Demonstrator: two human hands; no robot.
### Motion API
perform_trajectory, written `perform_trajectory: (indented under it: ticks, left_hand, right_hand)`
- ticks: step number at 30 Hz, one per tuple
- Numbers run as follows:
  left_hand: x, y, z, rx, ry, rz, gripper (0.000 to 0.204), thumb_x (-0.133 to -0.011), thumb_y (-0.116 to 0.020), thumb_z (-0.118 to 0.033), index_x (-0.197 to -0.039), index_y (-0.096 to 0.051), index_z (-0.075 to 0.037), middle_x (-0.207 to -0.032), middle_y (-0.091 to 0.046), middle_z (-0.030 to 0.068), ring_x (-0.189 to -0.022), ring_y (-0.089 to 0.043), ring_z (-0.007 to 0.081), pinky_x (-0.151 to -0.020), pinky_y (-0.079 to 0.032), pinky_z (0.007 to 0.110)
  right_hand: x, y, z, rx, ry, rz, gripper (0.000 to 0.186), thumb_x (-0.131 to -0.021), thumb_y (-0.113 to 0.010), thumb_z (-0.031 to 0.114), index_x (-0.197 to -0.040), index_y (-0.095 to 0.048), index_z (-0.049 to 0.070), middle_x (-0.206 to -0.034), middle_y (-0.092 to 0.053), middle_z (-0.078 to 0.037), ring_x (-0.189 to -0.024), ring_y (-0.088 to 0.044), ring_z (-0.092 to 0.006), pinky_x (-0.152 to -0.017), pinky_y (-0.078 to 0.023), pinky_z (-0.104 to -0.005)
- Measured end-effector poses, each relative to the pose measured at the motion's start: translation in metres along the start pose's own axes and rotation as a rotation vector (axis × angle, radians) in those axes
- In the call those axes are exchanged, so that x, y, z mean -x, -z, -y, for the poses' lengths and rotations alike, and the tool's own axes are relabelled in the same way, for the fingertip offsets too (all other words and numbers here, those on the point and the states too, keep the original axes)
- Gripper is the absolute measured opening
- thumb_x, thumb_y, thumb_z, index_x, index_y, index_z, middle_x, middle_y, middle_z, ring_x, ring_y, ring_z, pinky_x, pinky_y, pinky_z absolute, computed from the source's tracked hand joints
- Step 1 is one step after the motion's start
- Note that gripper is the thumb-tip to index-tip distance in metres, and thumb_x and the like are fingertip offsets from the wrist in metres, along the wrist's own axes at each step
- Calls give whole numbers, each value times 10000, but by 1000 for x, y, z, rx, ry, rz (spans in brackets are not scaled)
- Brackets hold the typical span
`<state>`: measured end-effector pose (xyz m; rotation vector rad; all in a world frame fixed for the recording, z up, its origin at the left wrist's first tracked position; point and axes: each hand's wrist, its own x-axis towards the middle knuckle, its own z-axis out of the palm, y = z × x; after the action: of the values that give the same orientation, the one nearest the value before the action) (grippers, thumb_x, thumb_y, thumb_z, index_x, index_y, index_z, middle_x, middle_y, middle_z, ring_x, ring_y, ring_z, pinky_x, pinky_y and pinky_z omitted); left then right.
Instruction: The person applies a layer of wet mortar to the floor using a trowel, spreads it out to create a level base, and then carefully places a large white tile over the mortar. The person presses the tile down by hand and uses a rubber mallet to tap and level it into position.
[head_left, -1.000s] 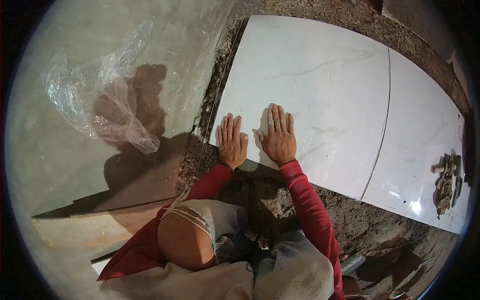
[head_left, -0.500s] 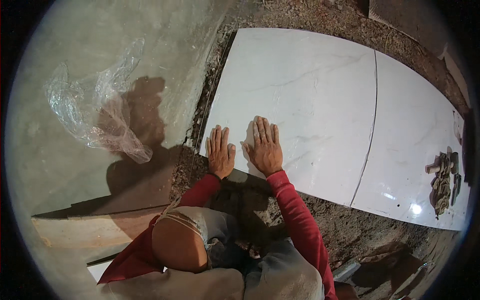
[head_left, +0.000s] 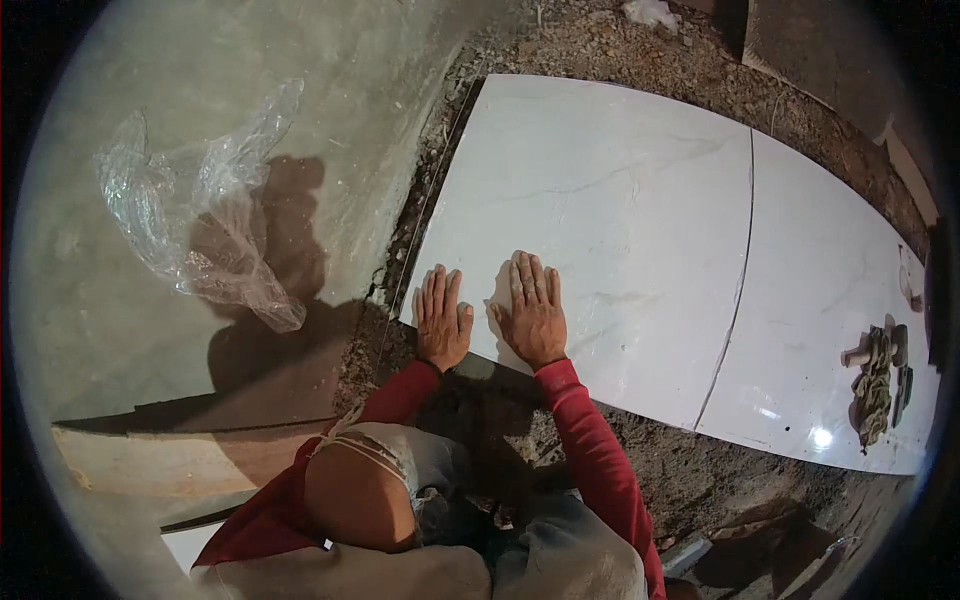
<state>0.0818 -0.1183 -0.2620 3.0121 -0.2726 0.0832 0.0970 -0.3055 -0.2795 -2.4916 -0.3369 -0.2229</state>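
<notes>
evidently centre of things: white veined slab, lying face up across the middle of the frame, glossy, with faint grey streaks. both hands touch it by its lower-left part.

left hand: nearest the slab's lower-left corner, palm down, fingers pointing to the top of the frame, wrist past the lower edge. right hand: just beside it toward frame centre, also palm down, thumb spread away. grip on both sides flat and opened out, holding nothing; no fingers curled under the edge that can be seen.

key relation: slab runs up and right from the grip, most of its face beyond the fingertips; left hand nearer the corner, right hand nearer the slab's middle. long axis unsure, lens bends the edges.

right of it, across a thin dark seam, second white slab, bearing a muddy bundle at far right of frame; kind not clear.

further out: rough soil along the lower edges, grey floor upper left, crumpled clear plastic on it, pale wooden board lower left.
</notes>
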Motion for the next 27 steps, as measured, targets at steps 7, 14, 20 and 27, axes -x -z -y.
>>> perform_trajectory:
  ticks: [7, 14, 20, 27]
  left_hand:
    - [1, 1, 1, 2, -10, -27, 561, -962, -342, -321, -1461, -265, -77, -1531, -187, 165, -1426, -131, 334, -1136, -82, 516]
    - [1, 1, 2, 12, -11, -14, 557, -967, -343, -325, -1463, -267, -84, -1534, -181, 162, -1425, -132, 338, -1135, -85, 518]
    - [1, 0, 1, 15, -12, -38, 562, -963, -351, -328, -1465, -268, -89, -1534, -182, 162, -1424, -137, 338, -1133, -90, 518]
    - [-10, 6, 22, 264, 25, -204, 442, -876, -590, -210, -1295, -493, -105, -1352, -454, 124, -1234, -411, 334, -1043, -275, 490]
  right_hand:
    - [0, 0, 1, 11, 36, -8, 718, -898, -517, 416, -1427, -295, -15, -1518, -247, -156, -1414, -206, -298, -1148, -159, -488]
    - [0, 0, 0, -15, 41, -19, 716, -887, -542, 383, -1428, -289, -11, -1508, -270, -161, -1406, -230, -312, -1142, -167, -493]
    - [0, 0, 1, -22, 34, -28, 715, -877, -559, 381, -1423, -307, -4, -1503, -281, -158, -1404, -238, -310, -1142, -172, -491]
    - [0, -1, -1, -27, 5, -10, 710, -881, -553, 386, -1424, -308, 0, -1509, -274, -147, -1404, -235, -301, -1144, -169, -490]
